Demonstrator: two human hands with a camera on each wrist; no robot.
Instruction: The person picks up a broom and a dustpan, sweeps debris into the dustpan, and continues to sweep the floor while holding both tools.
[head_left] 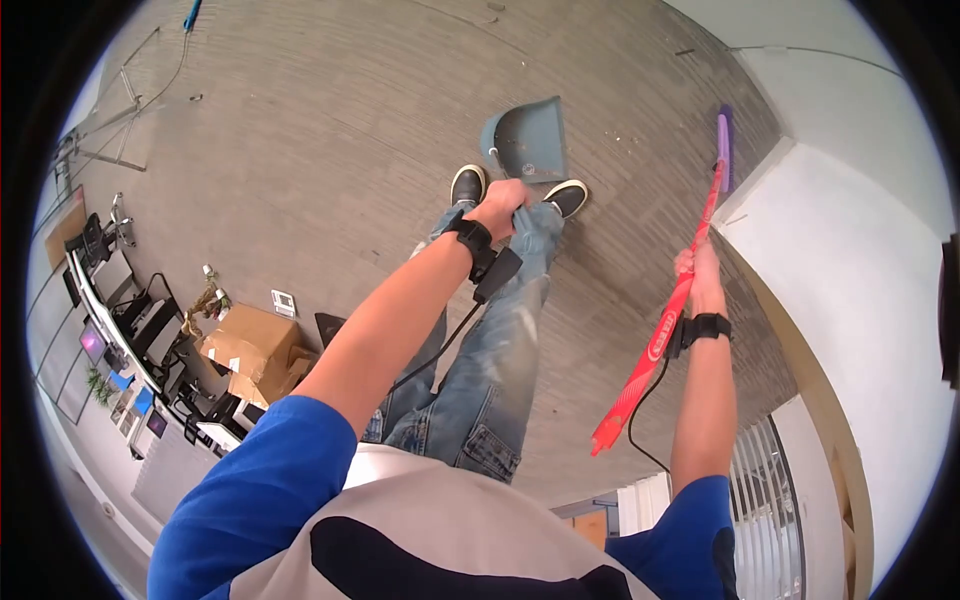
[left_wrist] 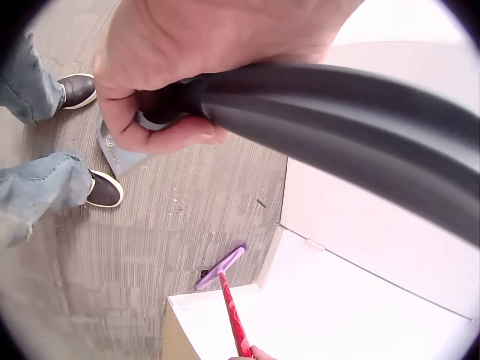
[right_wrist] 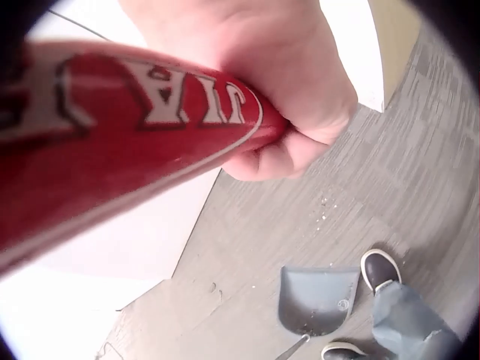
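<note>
My left hand [head_left: 500, 208] grips the dark handle [left_wrist: 337, 112] of a long-handled dustpan, its fingers curled round it. The grey-blue dustpan [head_left: 548, 140] sits on the floor just ahead of my shoes, its inside speckled with dirt. Out to the right, my right hand [head_left: 703, 270] holds the red handle [head_left: 655, 345] of a broom, which slants from near my arm down to the floor. The broom's purple head [left_wrist: 221, 266] lies at floor level beside the corner of a white wall. Small crumbs of debris [right_wrist: 324, 210] are scattered on the floor between broom head and dustpan.
A white wall [head_left: 850, 230] with a protruding corner runs along the right. To the left stand a cardboard box [head_left: 255, 345], office chairs and a row of desks. A metal frame [head_left: 125, 110] is at the far left. A dark sliver [left_wrist: 261, 202] lies near the wall.
</note>
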